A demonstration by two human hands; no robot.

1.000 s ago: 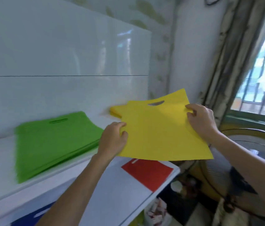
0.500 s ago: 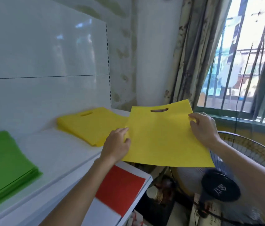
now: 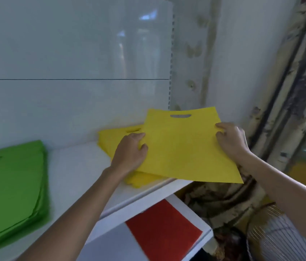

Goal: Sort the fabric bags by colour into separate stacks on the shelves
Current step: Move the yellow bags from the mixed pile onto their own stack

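Note:
A flat yellow fabric bag [image 3: 182,147] with a cut-out handle is held level between both hands. My left hand [image 3: 131,153] pinches its left edge and my right hand [image 3: 231,140] grips its right edge. The bag hovers over the right part of a yellow stack [image 3: 110,140] that lies on the upper white shelf [image 3: 77,166], overhanging the shelf's right end. A green stack [image 3: 11,187] lies at the left on the same shelf. A red bag [image 3: 163,228] lies on the lower shelf [image 3: 203,225].
A glossy white back panel [image 3: 73,53] rises behind the shelf. To the right are a stained wall, a curtain [image 3: 287,91] and a window. A fan's wire grille [image 3: 272,234] stands at the lower right, beside clutter below the shelf end.
The held yellow bag has moved left and forward, from beside the yellow stack to over it. The view has swung, so the stacks sit further right in frame.

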